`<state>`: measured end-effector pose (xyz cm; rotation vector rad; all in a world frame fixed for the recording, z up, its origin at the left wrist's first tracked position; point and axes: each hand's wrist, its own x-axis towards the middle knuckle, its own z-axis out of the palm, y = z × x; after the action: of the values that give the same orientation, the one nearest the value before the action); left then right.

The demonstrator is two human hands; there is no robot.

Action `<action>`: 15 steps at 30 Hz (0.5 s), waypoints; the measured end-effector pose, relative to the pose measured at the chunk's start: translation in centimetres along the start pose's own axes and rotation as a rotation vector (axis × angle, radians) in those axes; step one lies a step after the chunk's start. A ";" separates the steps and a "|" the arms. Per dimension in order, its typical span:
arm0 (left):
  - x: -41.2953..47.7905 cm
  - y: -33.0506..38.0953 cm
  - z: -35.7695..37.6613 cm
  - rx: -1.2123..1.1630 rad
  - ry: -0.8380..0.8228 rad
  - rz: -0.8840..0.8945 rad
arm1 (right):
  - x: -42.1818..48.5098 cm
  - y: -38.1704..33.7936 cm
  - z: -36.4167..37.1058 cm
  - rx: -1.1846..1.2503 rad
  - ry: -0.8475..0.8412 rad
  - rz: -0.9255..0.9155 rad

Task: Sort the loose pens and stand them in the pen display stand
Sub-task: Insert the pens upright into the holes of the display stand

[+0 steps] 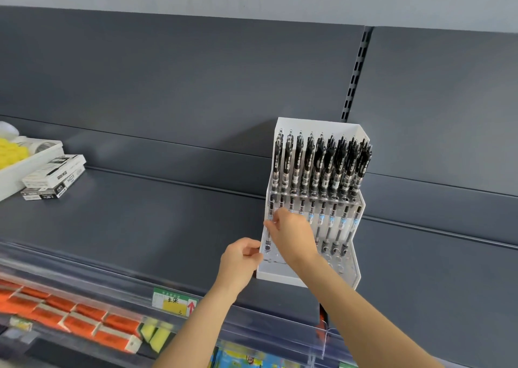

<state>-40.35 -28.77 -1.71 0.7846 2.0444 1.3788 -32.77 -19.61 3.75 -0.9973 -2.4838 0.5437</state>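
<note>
At the far left a white tray (30, 161) holding yellow items is cut off by the frame edge. Beside it lie 3 stacked pen boxes (53, 178); 1 reads "HG35", the other print is too small to read. Below, orange packets (70, 318) are blurred behind a clear shelf rail carrying a green-and-yellow price label (175, 302) with handwriting, a "5" and a red arrow. The left hand (242, 258) grips the left wall of the pen display stand (280, 276), which sits on the dark shelf (140, 213). The right hand (291, 233) pinches a pen (268, 241) in the leftmost column, hiding nearby holes. Black pens (322, 166) fill the back rows; their barrel print is unreadable.
</note>
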 end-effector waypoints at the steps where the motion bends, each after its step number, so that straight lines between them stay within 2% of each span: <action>1: 0.1 0.0 0.0 -0.004 -0.003 -0.010 | 0.1 0.1 0.2 0.003 -0.003 0.018; 6: 0.3 0.1 -0.2 -0.002 -0.025 -0.033 | 0.5 -0.2 0.3 0.006 -0.014 0.072; 15: 0.0 0.3 -0.1 -0.021 -0.010 -0.024 | -2.1 0.5 -0.6 0.182 -0.034 0.154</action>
<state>-40.38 -28.72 -1.45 0.7546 2.0217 1.3781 -30.86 -20.66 3.54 -1.1199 -2.3482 0.8247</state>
